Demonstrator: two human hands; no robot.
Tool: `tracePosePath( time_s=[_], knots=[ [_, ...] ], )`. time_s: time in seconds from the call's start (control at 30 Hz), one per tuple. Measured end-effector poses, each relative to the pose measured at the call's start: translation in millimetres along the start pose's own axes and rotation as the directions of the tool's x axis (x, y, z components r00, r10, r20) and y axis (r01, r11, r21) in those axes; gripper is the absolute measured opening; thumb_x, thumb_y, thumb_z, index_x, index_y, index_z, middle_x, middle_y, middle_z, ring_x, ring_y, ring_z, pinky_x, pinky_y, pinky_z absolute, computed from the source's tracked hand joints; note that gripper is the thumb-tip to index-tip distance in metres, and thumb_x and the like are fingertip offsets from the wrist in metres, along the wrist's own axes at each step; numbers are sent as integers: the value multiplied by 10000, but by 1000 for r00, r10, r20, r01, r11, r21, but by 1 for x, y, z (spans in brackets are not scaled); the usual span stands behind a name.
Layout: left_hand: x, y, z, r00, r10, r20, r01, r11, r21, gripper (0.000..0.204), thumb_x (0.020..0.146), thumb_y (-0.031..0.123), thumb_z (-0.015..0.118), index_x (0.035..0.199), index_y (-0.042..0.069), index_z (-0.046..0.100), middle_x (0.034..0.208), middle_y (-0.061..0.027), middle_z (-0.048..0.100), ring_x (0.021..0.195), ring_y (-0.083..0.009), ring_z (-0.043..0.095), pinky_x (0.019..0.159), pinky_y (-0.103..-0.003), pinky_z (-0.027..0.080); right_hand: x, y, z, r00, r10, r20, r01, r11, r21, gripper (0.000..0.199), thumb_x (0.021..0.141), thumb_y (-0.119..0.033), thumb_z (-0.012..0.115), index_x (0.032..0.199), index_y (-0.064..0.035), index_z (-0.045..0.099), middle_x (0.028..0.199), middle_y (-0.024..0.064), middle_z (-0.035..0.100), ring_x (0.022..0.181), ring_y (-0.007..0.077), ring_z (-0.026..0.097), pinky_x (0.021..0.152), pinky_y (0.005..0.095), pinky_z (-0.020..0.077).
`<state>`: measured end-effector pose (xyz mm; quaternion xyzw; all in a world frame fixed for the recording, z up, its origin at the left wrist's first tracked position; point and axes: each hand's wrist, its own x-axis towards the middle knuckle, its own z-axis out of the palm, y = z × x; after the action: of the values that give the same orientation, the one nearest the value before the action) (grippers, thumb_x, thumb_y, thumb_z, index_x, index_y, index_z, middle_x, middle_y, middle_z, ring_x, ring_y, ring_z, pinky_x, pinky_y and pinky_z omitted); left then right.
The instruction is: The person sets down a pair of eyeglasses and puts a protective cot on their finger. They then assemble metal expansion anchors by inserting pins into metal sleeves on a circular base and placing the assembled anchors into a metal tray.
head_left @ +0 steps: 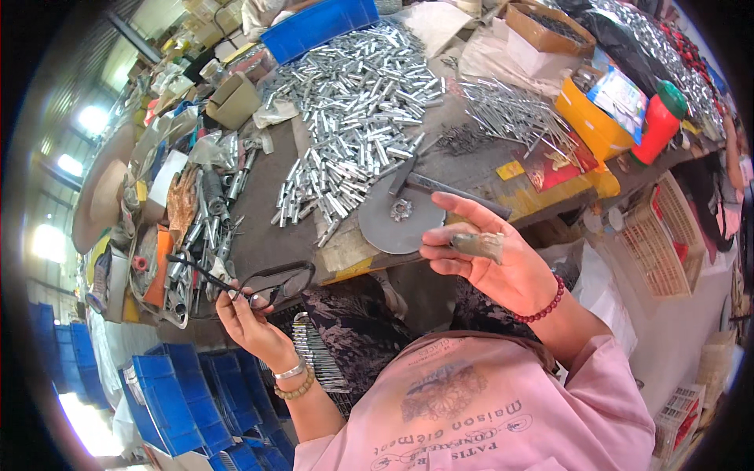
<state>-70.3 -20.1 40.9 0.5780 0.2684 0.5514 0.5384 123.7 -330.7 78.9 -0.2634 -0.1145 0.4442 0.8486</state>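
Note:
My left hand [253, 323] pinches a pair of black-framed glasses [292, 284] at the table's near edge. One dark temple arm sticks out to the left and the lenses point right. My right hand [496, 263] is raised palm up, its fingers apart and holding nothing. A worn beige wrap [481, 246] covers one of its digits. Just left of that hand, a grey round plate [375, 222] lies on the table with a small cluster of metal pieces [401, 209] in its middle. A hammer [455, 193] rests across the plate's far right edge.
A big heap of silvery metal sleeves [353, 102] spreads behind the plate, below a blue bin [320, 30]. Thin metal rods [518, 118], a yellow box [593, 118] and a red bottle [660, 129] stand right. Tools [212, 204] crowd the left; blue crates [169, 400] stack below.

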Motion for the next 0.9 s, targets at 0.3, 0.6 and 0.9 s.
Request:
tracePosePath(
  time_s=[0.3,0.6,0.9],
  knots=[
    [45,13,-11,955,-228,190,138,907,397,153,1091,159,605,1141,58,709,899,8,707,641,-20,568,557,-185,466,-16,-24,-19,954,-245,-175,99,803,-588,414,1047,-65,587,1460,-40,589,1201,127,761,988,201,759,824,302,598],
    [110,11,-26,730,-617,294,308,680,665,137,1033,189,626,1041,70,692,844,-12,683,617,-74,618,513,-220,495,-7,-38,-32,911,-327,-252,70,724,-686,317,1050,-32,541,1339,-37,671,1059,89,772,867,145,734,763,271,580],
    [120,-2,-19,741,-599,303,227,649,726,237,1020,177,664,1192,18,632,810,-40,652,573,-115,639,478,-275,546,-10,-36,-40,910,-378,-173,111,622,-775,318,1053,-22,530,1341,-28,665,1078,89,769,879,136,724,762,255,566]
  ],
)
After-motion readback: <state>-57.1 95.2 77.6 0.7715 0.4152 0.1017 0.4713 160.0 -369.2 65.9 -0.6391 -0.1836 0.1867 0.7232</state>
